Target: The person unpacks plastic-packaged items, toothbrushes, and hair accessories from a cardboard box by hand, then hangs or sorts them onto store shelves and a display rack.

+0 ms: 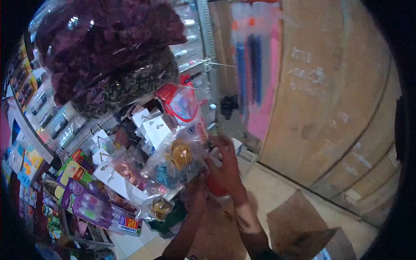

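Observation:
My right hand (225,169) is beside the front of a rack of hanging packets, its thumb and fingers bent and apart. Below its palm shows a red item (217,186), partly covered by the hand. My left hand (196,193) reaches in low among the packets; its fingers are dark and hidden. Just left of the hands hangs a clear packet with a round golden-brown item (181,154). Under it is a teal item (163,175) in clear wrap. Lower down is another clear packet with a golden item (161,208), beside dark green material (173,220).
Large bags of dark purple material (108,39) hang above. White header cards (156,130) and a purple toothbrush pack (93,208) are on the rack at left. Wooden panels (320,95) stand at right, near hanging blue and pink packs (253,65). Cardboard (299,216) lies on the floor.

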Available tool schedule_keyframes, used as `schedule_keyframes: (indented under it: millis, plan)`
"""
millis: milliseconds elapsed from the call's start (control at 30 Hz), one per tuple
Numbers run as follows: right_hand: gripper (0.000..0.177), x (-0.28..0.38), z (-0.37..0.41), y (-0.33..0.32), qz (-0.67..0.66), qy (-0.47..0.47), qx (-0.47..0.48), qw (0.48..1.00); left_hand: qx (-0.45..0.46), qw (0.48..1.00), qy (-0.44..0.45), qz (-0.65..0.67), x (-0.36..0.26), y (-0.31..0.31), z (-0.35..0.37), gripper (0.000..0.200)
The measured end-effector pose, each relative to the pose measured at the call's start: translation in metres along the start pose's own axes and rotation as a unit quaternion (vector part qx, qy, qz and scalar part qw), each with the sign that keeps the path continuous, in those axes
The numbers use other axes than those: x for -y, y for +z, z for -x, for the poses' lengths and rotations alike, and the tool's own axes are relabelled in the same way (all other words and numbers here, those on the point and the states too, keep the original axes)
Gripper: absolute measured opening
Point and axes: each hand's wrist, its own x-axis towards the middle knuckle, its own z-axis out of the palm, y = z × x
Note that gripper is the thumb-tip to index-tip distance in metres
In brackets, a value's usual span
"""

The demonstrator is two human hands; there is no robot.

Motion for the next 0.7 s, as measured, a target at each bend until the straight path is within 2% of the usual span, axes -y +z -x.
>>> schedule_keyframes:
  millis: [100, 167, 200, 267, 367, 400, 500, 567, 600, 633, 700]
  plan:
    - [0.046, 0.008, 0.058, -0.024, -0.006, 0.015, -0.003, 1.000, 0.010, 0.999, 0.045, 0.025, -0.010, -0.012, 0.029, 0.042]
    - [0.038, 0.034, 0.093, -0.038, -0.009, 0.057, -0.010, 0.998, 0.022, 0.997, 0.061, 0.051, -0.012, -0.020, 0.041, 0.046]
    - [0.034, 0.034, 0.110, -0.040, 0.023, 0.060, -0.018, 0.998, 0.047, 0.996, 0.078, 0.023, -0.015, -0.019, 0.043, 0.047]
    - [0.031, 0.049, 0.146, -0.057, 0.022, 0.084, -0.006, 0.996, 0.087, 0.989, 0.113, -0.035, -0.021, -0.023, 0.047, 0.048]
    - [0.029, 0.070, 0.197, -0.080, 0.027, 0.135, 0.021, 0.990, 0.137, 0.980, 0.110, -0.097, 0.006, -0.035, 0.039, 0.048]
    - [0.029, 0.072, 0.218, -0.084, 0.022, 0.155, 0.026, 0.987, 0.151, 0.982, 0.104, -0.050, 0.006, -0.036, 0.042, 0.047]
    - [0.029, 0.082, 0.277, -0.100, 0.005, 0.213, 0.038, 0.976, 0.104, 0.983, 0.139, -0.063, 0.023, -0.041, 0.063, 0.043]
    - [0.029, 0.097, 0.317, -0.110, -0.038, 0.270, 0.032, 0.962, 0.129, 0.976, 0.146, -0.093, 0.048, -0.050, 0.079, 0.035]
    - [0.029, 0.107, 0.336, -0.115, -0.072, 0.304, 0.020, 0.950, 0.143, 0.971, 0.156, -0.114, 0.030, -0.044, 0.106, 0.032]
    - [0.030, 0.117, 0.349, -0.123, -0.105, 0.335, 0.005, 0.936, 0.163, 0.976, 0.124, -0.078, 0.030, -0.035, 0.127, 0.028]
    - [0.031, 0.141, 0.375, -0.140, -0.064, 0.329, 0.009, 0.942, 0.217, 0.973, 0.072, -0.036, 0.028, -0.016, 0.173, 0.021]
